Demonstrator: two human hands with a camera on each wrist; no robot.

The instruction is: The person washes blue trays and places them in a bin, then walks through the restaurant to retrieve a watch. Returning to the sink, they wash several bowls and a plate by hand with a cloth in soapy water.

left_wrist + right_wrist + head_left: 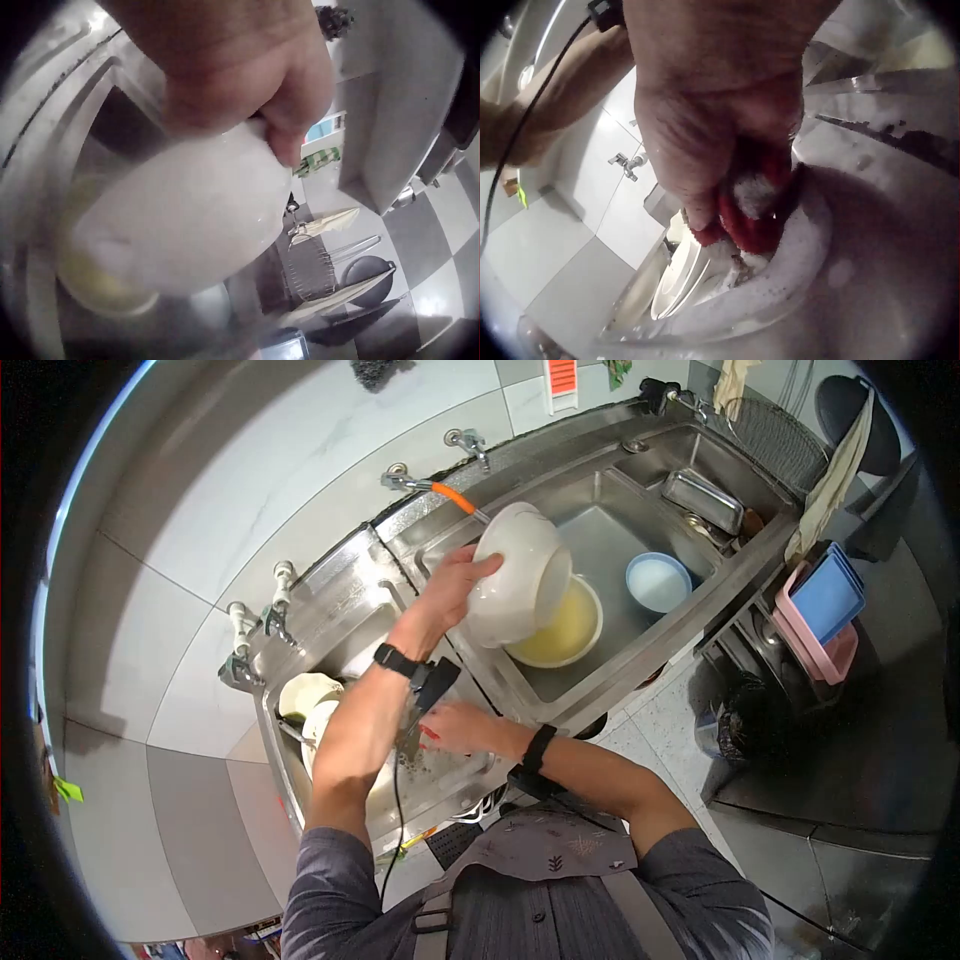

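Observation:
My left hand (pixel 445 598) grips a large white bowl (pixel 512 585) by its rim, tilted on its side over the right-hand sink. Below it, a round basin (pixel 590 622) holds yellowish liquid. In the left wrist view the bowl (pixel 195 210) hides part of that basin. My right hand (pixel 460 728) is over the left sink's near edge; in the right wrist view its curled fingers grip a red scrubber (pixel 754 225) with foam on it. Pale dishes (pixel 682 277) lie beyond that hand, in the left sink.
A blue bowl (pixel 658 582) with whitish liquid stands in the right-hand sink. A metal tray (pixel 703 500) lies in the far right basin. Taps (pixel 468 444) line the wall. Pink and blue containers (pixel 825 600) sit at the right. A cable runs by the left forearm.

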